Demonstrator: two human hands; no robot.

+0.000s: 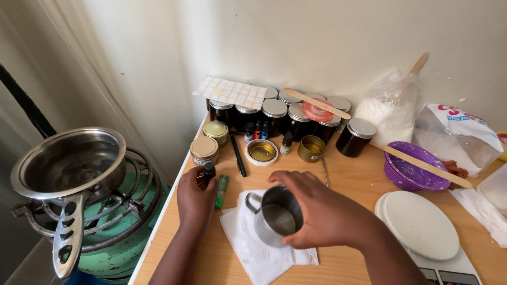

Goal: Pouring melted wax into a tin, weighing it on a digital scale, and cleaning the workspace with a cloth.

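My left hand (pixel 194 199) grips a small dark bottle (pixel 209 171) with a black cap, upright on the wooden table (pixel 348 179). A green lighter (pixel 222 190) lies just right of that hand. My right hand (pixel 317 211) wraps around a steel mug (pixel 275 215) holding pale liquid; the mug stands on a white paper napkin (pixel 253 248). Behind them sit a small open tin (pixel 262 152) of yellowish wax, a gold tin (pixel 311 148) and a black pen (pixel 238 155).
Dark jars with silver lids (pixel 274 113) line the wall under a sticker sheet (pixel 231 92). A purple bowl with a wooden stick (pixel 414 168), bags of white flakes (pixel 388 108) and a white scale (pixel 420 224) sit right. A steel saucepan (pixel 68 163) rests on a green gas burner (pixel 127 227) left.
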